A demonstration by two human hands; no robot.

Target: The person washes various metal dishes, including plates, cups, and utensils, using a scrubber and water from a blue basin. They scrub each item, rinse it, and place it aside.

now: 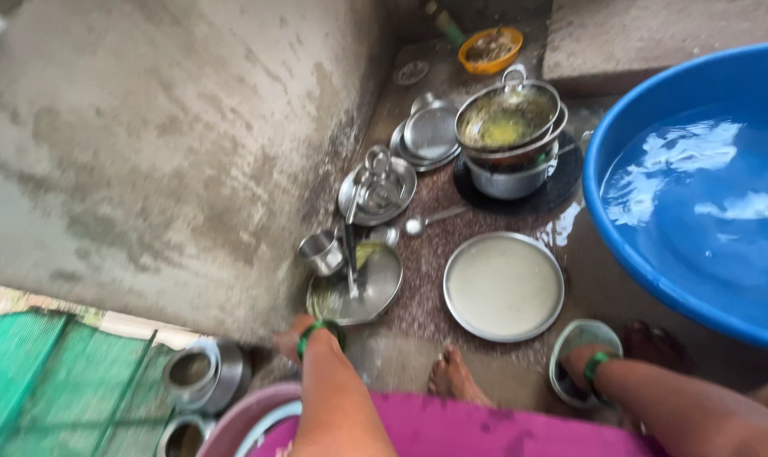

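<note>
Head view looks down on dirty steel dishes by a blue tub (697,211); left hand (292,337) reaches near a greasy steel plate (355,288), grip unclear. Right hand (580,362) rests on a small glass bowl (580,338) beside a round milky tray (503,286); can't tell its grip either.

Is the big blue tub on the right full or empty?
Partly full. The blue tub holds water: its surface reflects bright sky patches, and the level sits below the rim.
</note>
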